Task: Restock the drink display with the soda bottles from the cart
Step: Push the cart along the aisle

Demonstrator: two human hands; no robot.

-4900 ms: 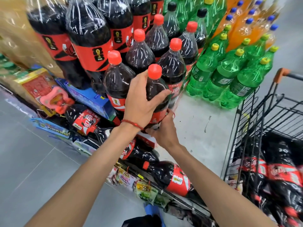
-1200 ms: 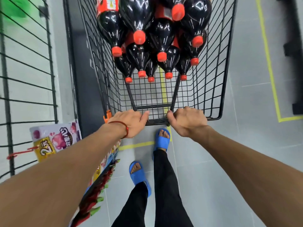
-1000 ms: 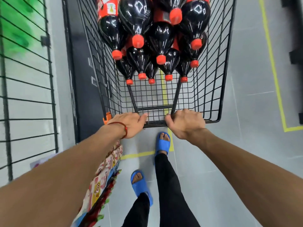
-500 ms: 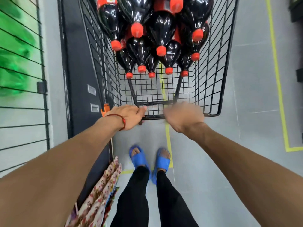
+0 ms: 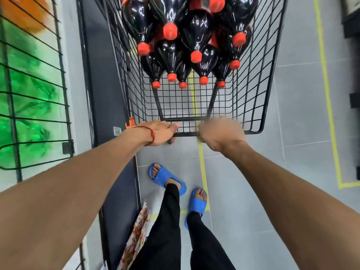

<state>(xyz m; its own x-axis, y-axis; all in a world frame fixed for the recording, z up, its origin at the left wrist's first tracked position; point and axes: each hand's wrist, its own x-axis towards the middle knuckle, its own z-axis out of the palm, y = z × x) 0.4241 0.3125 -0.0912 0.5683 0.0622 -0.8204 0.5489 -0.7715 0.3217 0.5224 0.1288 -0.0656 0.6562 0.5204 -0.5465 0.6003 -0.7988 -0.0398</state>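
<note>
A black wire cart stands in front of me on the grey floor. Several dark cola bottles with red caps lie stacked in it, caps pointing toward me. My left hand, with a red string on the wrist, grips the cart's near rim bar. My right hand grips the same bar a little further right. The drink display itself is out of view.
A black wire rack with blurred green bottles behind it rises at the left. A dark panel runs beside the cart. Snack packets hang low left. My feet in blue sandals stand below; yellow floor tape runs at right.
I have left the display and taken hold of the cart. Over the last second the cart and I have moved along the rack, and my feet have stepped.
</note>
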